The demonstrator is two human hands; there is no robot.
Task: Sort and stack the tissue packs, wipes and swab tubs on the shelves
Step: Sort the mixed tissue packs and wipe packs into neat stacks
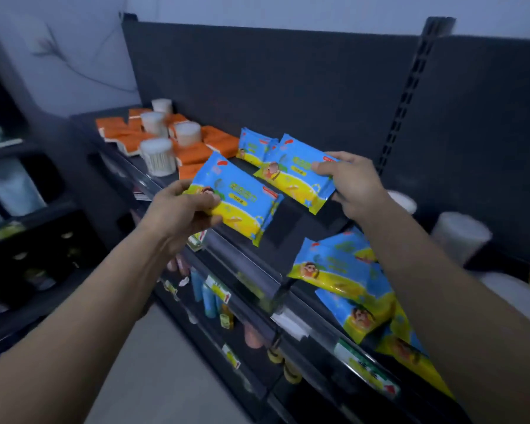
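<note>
Now each hand pinches a flat wipes pack, blue above and yellow below with a cartoon face: the left hand (181, 209) holds one pack (242, 203) over the shelf (282, 228) edge, the right hand (354, 185) another pack (297, 175) farther in.

Arms outstretched; left hand (181, 211), right hand (354, 186) each pinching pack (242, 206).

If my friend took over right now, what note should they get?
Left hand grips a wipes pack; right hand holds a second wipes pack, both over the shelf.
Done: a third pack lies at the back.
Orange tissue packs and swab tubs sit mixed on the left; a loose wipes pile lies on the right.
Left: place both packs, stack the pile, separate tubs from tissues.
</note>
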